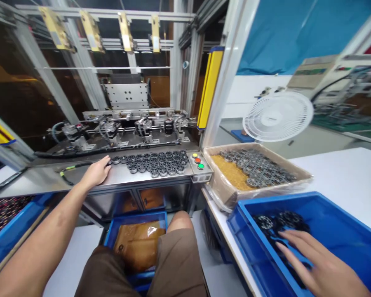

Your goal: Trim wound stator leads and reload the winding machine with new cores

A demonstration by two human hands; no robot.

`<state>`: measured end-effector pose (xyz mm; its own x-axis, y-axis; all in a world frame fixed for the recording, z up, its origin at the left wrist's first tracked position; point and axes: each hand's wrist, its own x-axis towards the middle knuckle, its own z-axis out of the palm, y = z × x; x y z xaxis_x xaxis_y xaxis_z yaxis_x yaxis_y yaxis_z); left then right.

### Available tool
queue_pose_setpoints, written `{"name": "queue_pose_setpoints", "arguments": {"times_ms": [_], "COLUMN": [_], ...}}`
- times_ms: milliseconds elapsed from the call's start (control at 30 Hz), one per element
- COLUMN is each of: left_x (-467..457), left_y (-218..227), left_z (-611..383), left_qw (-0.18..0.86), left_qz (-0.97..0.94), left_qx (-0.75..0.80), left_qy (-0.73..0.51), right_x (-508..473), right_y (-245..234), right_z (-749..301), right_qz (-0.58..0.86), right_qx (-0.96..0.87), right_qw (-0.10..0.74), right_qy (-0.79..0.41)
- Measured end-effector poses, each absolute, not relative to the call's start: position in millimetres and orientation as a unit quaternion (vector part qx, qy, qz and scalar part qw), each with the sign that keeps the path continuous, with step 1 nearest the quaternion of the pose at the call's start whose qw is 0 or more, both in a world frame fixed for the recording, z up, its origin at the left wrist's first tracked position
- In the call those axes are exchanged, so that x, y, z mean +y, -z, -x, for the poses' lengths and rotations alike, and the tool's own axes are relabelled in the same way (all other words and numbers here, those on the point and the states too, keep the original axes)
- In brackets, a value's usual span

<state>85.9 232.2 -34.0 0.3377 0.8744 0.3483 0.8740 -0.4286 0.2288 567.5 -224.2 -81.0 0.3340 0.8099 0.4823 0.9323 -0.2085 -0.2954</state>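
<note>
My left hand (97,171) rests on the metal ledge (120,177) at the machine's front, fingers stretched forward. Its fingertips are at the left end of a flat cluster of black round wheel-like parts (160,163); whether they press on the endmost part I cannot tell. To the right, my right hand (315,258) reaches into a blue bin (343,222) with its fingers apart and slightly blurred. Beneath and beside those fingers lie more black round parts (289,218), partly covered by the hand.
Behind the ledge stand machine fixtures (144,127). A button box (200,165) ends the ledge on the right. Beyond it are a lined carton (256,167) of round parts and a white fan (278,116). Blue bins (136,218) (9,227) stand below and at left.
</note>
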Motion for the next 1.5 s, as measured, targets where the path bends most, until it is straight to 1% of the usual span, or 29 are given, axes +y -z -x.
{"name": "queue_pose_setpoints", "arguments": {"times_ms": [100, 167, 233, 300, 400, 467, 633, 767, 933, 1067, 1200, 1267, 1333, 1433, 1467, 1500], "left_x": [225, 216, 202, 181, 142, 118, 70, 47, 40, 40, 43, 42, 34, 13, 5, -2], "left_y": [27, 19, 6, -9, -27, -28, -2, 17, 22, 14, -7, -17, -20, -10, -4, 3], "left_z": [-93, -116, -156, -211, -306, -368, -487, -534, -542, -537, -519, -493, -454, -382, -358, -337], "left_qw": [-0.013, -0.025, -0.030, -0.028, 0.001, 0.030, 0.080, 0.104, 0.115, 0.141, 0.200, 0.238, 0.275, 0.352, 0.442, 0.504], "left_qz": [-0.833, -0.842, -0.862, -0.900, -0.943, -0.970, -0.993, -0.994, -0.992, -0.986, -0.970, -0.956, -0.936, -0.895, -0.840, -0.793], "left_qx": [0.504, 0.474, 0.413, 0.307, 0.201, 0.139, 0.059, 0.026, 0.045, 0.087, 0.117, 0.115, 0.107, 0.092, 0.072, 0.063], "left_qy": [-0.227, -0.256, -0.291, -0.309, -0.264, -0.199, -0.070, -0.013, 0.006, 0.000, -0.067, -0.129, -0.191, -0.259, -0.306, -0.337], "right_x": [-223, -221, -218, -215, -214, -216, -221, -222, -221, -219, -217, -216, -216, -215, -215, -215], "right_y": [79, 78, 77, 78, 82, 85, 88, 88, 87, 84, 79, 76, 73, 73, 74, 74], "right_z": [-563, -554, -545, -540, -542, -546, -552, -549, -542, -538, -538, -539, -540, -542, -543, -544], "right_qz": [0.826, 0.828, 0.815, 0.814, 0.823, 0.822, 0.810, 0.814, 0.814, 0.817, 0.830, 0.813, 0.791, 0.786, 0.788, 0.791], "right_qx": [-0.541, -0.537, -0.548, -0.549, -0.540, -0.543, -0.562, -0.560, -0.559, -0.548, -0.495, -0.507, -0.547, -0.562, -0.560, -0.559], "right_qw": [0.158, 0.107, 0.071, 0.041, 0.012, -0.002, -0.022, -0.010, 0.034, 0.072, 0.162, 0.193, 0.188, 0.170, 0.166, 0.165], "right_qy": [-0.018, -0.120, -0.175, -0.186, -0.176, -0.172, -0.167, -0.153, -0.155, -0.163, -0.199, -0.212, -0.202, -0.193, -0.192, -0.188]}}
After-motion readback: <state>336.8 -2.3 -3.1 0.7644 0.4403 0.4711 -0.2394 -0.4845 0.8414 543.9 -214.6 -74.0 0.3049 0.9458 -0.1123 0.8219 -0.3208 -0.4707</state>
